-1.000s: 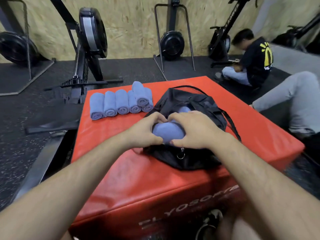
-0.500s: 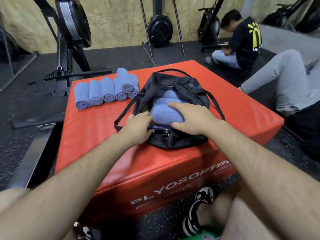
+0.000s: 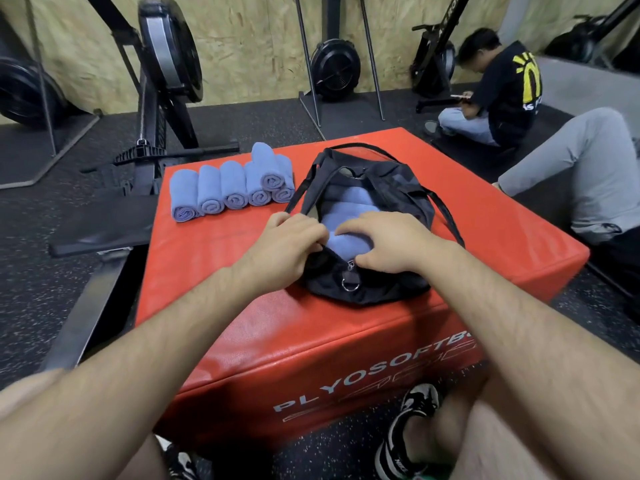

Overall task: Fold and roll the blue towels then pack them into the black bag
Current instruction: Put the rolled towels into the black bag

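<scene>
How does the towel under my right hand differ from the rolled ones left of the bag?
The bagged towel lies crosswise inside the black bag, under the right hand; the rolled towels sit untouched on the red box. The bagged towel shows its side; the rolled towels show spiral ends. All are blue.

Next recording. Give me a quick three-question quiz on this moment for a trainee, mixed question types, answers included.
1. True or false: the black bag is zipped shut.
2. How many rolled towels lie on the red box outside the bag?
3. The right hand touches: A) a towel in the bag; B) the roll stacked on the others; C) the floor.
Key: 1 false, it gapes open; 2 six; 3 A.
</scene>
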Available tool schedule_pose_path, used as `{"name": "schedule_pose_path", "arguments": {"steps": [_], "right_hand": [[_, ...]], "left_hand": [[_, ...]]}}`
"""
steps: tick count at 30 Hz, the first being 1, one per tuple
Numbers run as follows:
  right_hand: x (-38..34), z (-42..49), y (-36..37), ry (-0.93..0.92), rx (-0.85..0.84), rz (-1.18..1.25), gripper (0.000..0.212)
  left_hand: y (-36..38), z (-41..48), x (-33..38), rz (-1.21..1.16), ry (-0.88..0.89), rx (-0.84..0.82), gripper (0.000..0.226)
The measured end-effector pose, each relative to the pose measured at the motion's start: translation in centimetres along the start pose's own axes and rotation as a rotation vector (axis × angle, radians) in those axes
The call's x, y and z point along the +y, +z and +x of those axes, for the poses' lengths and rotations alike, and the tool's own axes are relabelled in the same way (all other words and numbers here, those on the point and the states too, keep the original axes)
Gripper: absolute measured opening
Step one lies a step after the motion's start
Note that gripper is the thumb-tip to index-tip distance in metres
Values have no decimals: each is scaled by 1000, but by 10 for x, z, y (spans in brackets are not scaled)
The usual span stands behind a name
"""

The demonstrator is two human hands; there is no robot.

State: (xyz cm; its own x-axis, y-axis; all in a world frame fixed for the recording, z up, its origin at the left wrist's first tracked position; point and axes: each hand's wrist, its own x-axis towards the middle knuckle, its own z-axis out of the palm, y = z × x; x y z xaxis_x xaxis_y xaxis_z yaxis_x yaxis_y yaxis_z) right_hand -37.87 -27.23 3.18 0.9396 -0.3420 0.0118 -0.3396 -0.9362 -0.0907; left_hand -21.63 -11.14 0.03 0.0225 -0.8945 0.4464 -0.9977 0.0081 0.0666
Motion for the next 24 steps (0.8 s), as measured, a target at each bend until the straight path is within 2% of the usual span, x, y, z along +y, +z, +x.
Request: {"name": "schedule_pose_path", "arguments": {"steps": [2,5,8,9,13,19,24], "right_hand": [[0,1,-7,-33,-73,100,58],[3,4,-13,15,-240,244,60],[-1,10,-6,77,-416,218,63],[-3,12,-3,84,-434,191,64],[-6,15,5,73,-384,111,56],[10,-3,7,147,-309,122,57],[28,-24,4,237,-318,144,61]], "left_hand": [[-10,7,2,14,24,7,19],[-14,12,3,14,18,-19,17],[-8,13,6,24,2,-131,5],[-6,15,8,46,-8,-163,10],[0,37,21,148,17,-325,44],[11,58,36,169,-98,-641,49],[11,61,39,210,-81,-742,49]]}}
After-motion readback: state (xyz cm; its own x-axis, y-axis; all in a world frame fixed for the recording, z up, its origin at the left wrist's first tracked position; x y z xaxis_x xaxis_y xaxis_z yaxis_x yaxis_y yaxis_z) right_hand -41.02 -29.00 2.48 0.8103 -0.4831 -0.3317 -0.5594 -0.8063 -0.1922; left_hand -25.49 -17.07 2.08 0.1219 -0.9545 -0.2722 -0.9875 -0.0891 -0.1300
